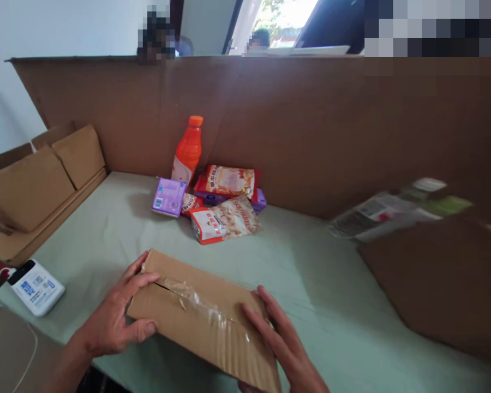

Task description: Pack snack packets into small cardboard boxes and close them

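A cardboard box (213, 333), taped along its middle seam, is tilted at the near edge of the table. My left hand (118, 316) grips its left end, thumb on the near face and fingers over the top. At the right end, my right hand (282, 338) has its fingers laid over the box, its thumb partly hidden below. Beyond the box lie a clear-windowed snack bag (225, 221), a red snack packet (229, 182) and a purple tissue pack (169, 197). An orange bottle (188, 150) stands behind them.
A white power bank (36, 286) with a cable lies at the left edge. Open cardboard boxes (33, 185) stand at the far left. A tall cardboard wall (290, 131) closes the back. Blurred bottles in plastic (384, 213) are at right, beside a cardboard flap (437, 289). People are beyond the wall.
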The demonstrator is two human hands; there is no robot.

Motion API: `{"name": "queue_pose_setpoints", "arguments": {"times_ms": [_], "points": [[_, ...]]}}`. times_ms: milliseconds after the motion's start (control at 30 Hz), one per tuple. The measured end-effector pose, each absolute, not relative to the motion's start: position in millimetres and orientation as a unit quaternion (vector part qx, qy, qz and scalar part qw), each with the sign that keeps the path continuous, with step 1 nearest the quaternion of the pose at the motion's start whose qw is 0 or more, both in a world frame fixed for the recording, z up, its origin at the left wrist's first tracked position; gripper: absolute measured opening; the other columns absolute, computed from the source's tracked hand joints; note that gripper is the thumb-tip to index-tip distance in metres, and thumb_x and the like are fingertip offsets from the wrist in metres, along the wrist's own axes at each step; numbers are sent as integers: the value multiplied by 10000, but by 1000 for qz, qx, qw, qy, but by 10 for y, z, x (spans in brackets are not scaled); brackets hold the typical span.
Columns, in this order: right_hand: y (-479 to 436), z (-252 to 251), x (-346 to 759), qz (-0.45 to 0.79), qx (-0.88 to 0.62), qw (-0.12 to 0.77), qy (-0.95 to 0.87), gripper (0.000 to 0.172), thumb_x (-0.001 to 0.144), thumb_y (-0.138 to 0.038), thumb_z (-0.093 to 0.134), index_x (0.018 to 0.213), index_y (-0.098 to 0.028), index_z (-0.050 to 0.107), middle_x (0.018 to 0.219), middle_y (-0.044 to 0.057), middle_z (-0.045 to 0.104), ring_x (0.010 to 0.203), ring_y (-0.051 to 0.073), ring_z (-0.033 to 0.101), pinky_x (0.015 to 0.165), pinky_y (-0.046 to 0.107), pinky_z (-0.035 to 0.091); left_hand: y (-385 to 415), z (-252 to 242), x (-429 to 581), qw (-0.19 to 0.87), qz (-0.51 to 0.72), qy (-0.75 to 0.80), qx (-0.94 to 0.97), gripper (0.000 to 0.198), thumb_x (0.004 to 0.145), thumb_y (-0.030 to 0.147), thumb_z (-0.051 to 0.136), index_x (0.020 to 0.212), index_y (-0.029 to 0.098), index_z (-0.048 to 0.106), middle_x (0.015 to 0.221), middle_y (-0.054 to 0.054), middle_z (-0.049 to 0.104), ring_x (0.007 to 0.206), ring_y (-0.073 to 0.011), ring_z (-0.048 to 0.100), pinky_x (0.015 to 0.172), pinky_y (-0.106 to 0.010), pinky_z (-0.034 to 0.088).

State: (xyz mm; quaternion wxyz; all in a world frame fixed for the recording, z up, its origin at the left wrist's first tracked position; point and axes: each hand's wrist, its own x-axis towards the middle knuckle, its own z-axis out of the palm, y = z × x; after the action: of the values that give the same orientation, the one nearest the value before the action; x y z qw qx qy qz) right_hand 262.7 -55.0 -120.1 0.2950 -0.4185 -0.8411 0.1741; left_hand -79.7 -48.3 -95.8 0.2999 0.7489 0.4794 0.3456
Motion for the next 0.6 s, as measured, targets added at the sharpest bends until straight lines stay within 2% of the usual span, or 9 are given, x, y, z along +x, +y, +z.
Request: {"name": "queue_pose_setpoints", "arguments": {"times_ms": [67, 167, 267, 367, 467, 533, 600], "points": [[-375, -1209, 2562, 178, -395, 300, -850, 766, 952, -450, 601, 1617, -293, 255, 1700, 136, 122, 1525, 370, 271, 1083, 473, 508, -579, -979, -816, 272, 365, 513, 728, 601, 888, 550, 657, 1425, 321, 512, 1664, -131, 300, 1502, -377, 355, 1157, -559, 407], [155, -1158, 2253, 223, -301, 290, -880, 797, 901, -400, 663, 1598, -287, 293, 1697, 151, 140, 1520, 368, 288, 1120, 483, 464, -796, -1021, -845, 193, 428, 630, 619, 469, 948, 464, 584, 1383, 295, 540, 1578, -128, 428, 1474, -361, 402, 1160, -578, 401], [844, -1011, 1640, 281, -185, 228, -914, 844, 840, -375, 726, 1581, -270, 335, 1699, 152, 142, 1529, 345, 276, 1179, 515, 374, -943, -1055, -894, 111, 465, 725, 495, 413, 975, 417, 539, 1367, 290, 524, 1504, -118, 478, 1468, -344, 403, 1178, -606, 369], [1419, -835, 887, 269, -158, 177, -934, 818, 805, -287, 755, 1543, -219, 409, 1683, 159, 207, 1535, 315, 265, 1228, 521, 287, -823, -1095, -965, 43, 474, 756, 449, 533, 954, 412, 571, 1443, 255, 431, 1606, -160, 304, 1532, -368, 262, 1218, -637, 271], [1734, -763, 229, 213, -284, 207, -912, 765, 806, -196, 751, 1512, -207, 455, 1660, 164, 266, 1533, 344, 250, 1223, 552, 277, -409, -1132, -1088, -25, 474, 766, 433, 643, 923, 383, 611, 1486, 202, 360, 1653, -215, 150, 1568, -399, 115, 1227, -652, 210], [1817, -811, -94, 192, -367, 238, -879, 739, 860, -142, 674, 1544, -157, 395, 1661, 201, 237, 1539, 357, 216, 1218, 551, 274, -28, -1123, -1192, -61, 466, 780, 413, 632, 917, 351, 613, 1474, 172, 374, 1660, -244, 118, 1573, -412, 73, 1218, -648, 216], [1830, -937, -314, 191, -410, 256, -854, 738, 919, -120, 559, 1589, -70, 255, 1667, 261, 154, 1546, 363, 182, 1214, 542, 270, 388, -1077, -1285, -80, 440, 806, 388, 634, 905, 327, 622, 1463, 127, 397, 1664, -287, 72, 1566, -435, 95, 1202, -633, 252]]}}
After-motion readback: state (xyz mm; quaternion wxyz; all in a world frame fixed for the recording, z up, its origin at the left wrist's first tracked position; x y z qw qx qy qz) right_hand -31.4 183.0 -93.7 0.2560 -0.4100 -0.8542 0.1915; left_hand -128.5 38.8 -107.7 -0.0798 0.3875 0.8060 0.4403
